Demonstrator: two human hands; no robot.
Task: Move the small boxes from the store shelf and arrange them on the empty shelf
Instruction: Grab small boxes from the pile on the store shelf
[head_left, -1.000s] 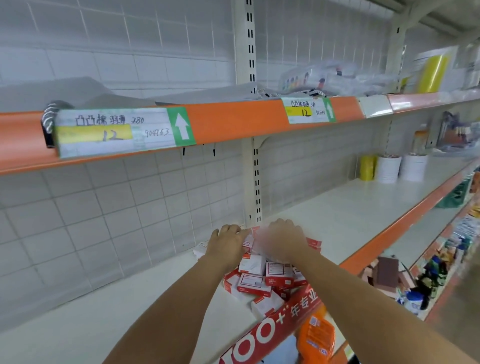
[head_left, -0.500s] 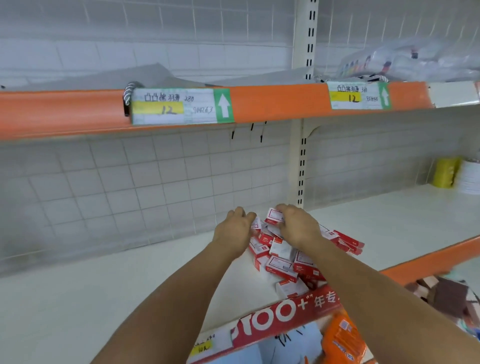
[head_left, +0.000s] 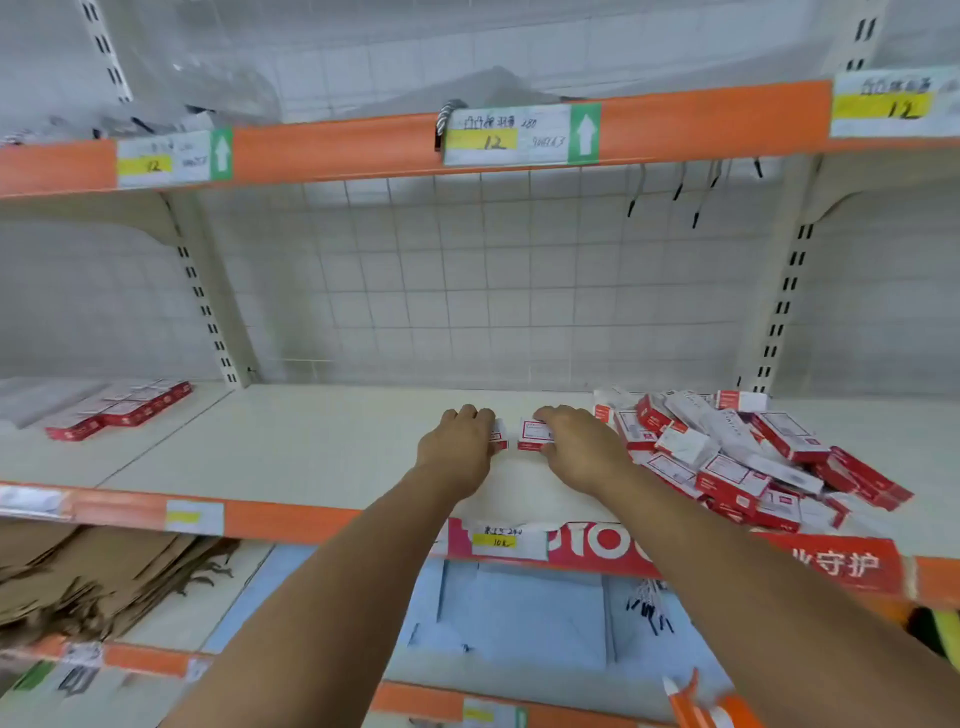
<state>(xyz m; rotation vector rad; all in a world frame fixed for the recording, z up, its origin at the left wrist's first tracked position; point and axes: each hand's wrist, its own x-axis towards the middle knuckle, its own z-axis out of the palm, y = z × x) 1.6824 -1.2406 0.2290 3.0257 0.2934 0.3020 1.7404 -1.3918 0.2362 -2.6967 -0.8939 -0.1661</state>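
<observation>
A loose heap of small red-and-white boxes (head_left: 748, 457) is lying jumbled at the right of the cream shelf (head_left: 291, 447). Two single boxes (head_left: 532, 435) are sitting flat near the middle, close beside each other, partly covered. A neat row of boxes (head_left: 122, 410) is lying far left.

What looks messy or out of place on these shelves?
The heap of small red-and-white boxes on the right of the middle shelf: they lie tumbled at all angles. The boxes at far left sit in a neat row. The two hands each hold one box.
</observation>
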